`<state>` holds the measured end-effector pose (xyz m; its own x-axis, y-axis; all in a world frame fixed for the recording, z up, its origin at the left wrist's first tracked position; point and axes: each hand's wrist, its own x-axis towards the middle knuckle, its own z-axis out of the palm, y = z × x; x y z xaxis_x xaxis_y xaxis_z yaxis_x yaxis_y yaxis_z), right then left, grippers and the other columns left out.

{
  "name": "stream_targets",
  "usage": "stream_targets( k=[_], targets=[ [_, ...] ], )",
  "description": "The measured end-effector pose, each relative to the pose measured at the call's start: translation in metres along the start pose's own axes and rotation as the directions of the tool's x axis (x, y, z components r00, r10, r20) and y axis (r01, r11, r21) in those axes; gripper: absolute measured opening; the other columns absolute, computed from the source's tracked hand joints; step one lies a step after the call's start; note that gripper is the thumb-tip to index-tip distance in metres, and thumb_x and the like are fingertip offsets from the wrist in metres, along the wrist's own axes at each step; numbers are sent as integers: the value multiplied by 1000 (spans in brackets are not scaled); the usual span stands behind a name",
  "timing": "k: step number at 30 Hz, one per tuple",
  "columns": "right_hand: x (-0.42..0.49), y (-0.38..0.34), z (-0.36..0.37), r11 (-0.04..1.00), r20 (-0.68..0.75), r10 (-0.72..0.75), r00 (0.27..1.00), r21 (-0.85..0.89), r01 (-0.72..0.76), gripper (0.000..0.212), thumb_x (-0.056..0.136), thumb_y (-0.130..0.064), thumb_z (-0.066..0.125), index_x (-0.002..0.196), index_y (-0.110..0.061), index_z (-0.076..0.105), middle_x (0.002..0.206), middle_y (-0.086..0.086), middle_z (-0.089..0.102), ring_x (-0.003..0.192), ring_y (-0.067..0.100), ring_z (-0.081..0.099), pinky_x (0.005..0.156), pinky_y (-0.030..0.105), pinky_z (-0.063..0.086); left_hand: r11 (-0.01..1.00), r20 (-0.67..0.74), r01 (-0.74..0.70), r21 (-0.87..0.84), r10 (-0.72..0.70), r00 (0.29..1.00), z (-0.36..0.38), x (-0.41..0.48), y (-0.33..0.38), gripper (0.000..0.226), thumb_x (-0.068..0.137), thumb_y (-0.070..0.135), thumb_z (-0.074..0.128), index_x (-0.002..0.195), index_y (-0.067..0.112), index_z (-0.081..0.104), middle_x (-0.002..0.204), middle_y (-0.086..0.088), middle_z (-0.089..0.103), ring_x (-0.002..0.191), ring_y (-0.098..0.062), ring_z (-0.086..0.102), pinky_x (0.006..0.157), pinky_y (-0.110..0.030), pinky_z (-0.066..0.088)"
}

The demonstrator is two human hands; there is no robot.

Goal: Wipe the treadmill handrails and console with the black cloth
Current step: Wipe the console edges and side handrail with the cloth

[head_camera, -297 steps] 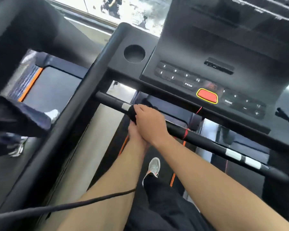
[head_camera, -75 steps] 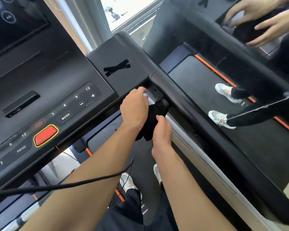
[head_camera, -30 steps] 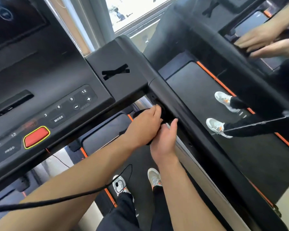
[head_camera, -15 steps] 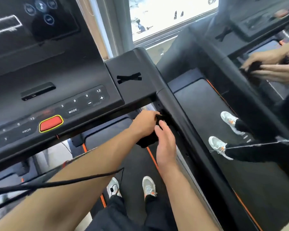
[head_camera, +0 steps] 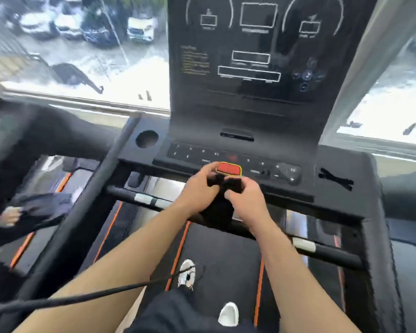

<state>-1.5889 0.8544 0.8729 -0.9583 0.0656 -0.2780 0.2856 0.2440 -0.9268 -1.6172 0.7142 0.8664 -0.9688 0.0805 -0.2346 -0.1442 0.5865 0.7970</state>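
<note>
Hands [head_camera: 222,195] closed on black cloth [head_camera: 220,207] — below console [head_camera: 228,152].

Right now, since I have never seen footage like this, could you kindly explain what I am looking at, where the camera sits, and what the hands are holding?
This is a single wide-angle view from a camera worn on a person's head, looking forward and down, so you see their own two arms. They stand on a treadmill; the belt and their shoes are below. Ahead is the console, with a dark display, a row of buttons and a red stop button. A round cup holder sits to its left. A black front handrail crosses under the console. The left hand and right hand together hold a black cloth bunched between their fingers, just in front of the red button. The picture is blurred, so finer details are unclear.
</note>
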Motion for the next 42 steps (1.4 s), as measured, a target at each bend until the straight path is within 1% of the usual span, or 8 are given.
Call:
stream_targets(
  k=[5,12,21,27,30,32,36,42],
  targets=[
    [32,-56,64,938,179,-175,968,-268,220,19,78,-7,63,88,-22,70,81,-12,65,80,8,58,65,7,39,992,-195,127,8,-123,973,-90,-3,-45,24,75,22,61,90,32,76,90,13,75,94,-7,68,87,-25,50],
    [112,-123,136,741,293,-141,946,-602,297,36,85,-49,64,68,-17,57,74,-2,61,81,24,60,62,32,40,987,-468,144,63,-98,878,-215,34,-82,25,87,47,69,91,22,72,84,8,68,78,-11,64,73,-26,47],
    [191,-219,183,727,-31,-548,836,-512,458,23,86,-33,71,100,-18,60,99,-6,53,87,14,49,75,29,37,986,-540,-95,139,156,827,-331,139,-68,17,80,35,76,85,24,65,73,12,53,67,-1,48,62,-13,34],
    [188,-142,222,443,276,-251,928,-820,363,20,80,-27,66,96,-25,55,99,-3,60,94,27,62,79,38,43,804,-90,107,585,-67,994,-289,157,-132,19,79,47,65,92,33,65,100,5,67,91,-20,62,73,-32,45],
    [174,-119,246,203,407,-43,912,-891,407,40,79,-59,55,103,-28,64,105,-1,66,103,27,61,86,42,41,722,189,60,689,-259,947,-276,154,-148,41,70,66,63,79,28,73,83,8,71,81,-14,64,73,-31,51],
    [172,-119,253,234,388,-104,916,-885,402,47,81,-64,45,102,-29,68,105,-1,68,104,26,59,85,42,40,756,142,65,652,-205,968,-274,158,-153,47,77,67,55,70,24,73,74,5,68,77,-17,65,68,-31,50],
    [195,-111,269,405,314,-198,928,-836,370,59,94,-31,44,149,-9,38,155,14,35,143,33,30,117,41,28,832,-232,-49,553,210,950,-251,190,-162,30,98,29,50,119,16,68,124,-7,59,114,-28,55,88,-38,46],
    [231,-70,293,310,273,-27,962,-912,268,74,98,-28,28,154,0,-12,163,17,-22,152,30,-17,125,43,-1,620,41,-159,769,199,979,-210,235,-196,58,105,36,20,158,15,8,167,-3,2,153,-21,2,123,-43,8]
  ],
)
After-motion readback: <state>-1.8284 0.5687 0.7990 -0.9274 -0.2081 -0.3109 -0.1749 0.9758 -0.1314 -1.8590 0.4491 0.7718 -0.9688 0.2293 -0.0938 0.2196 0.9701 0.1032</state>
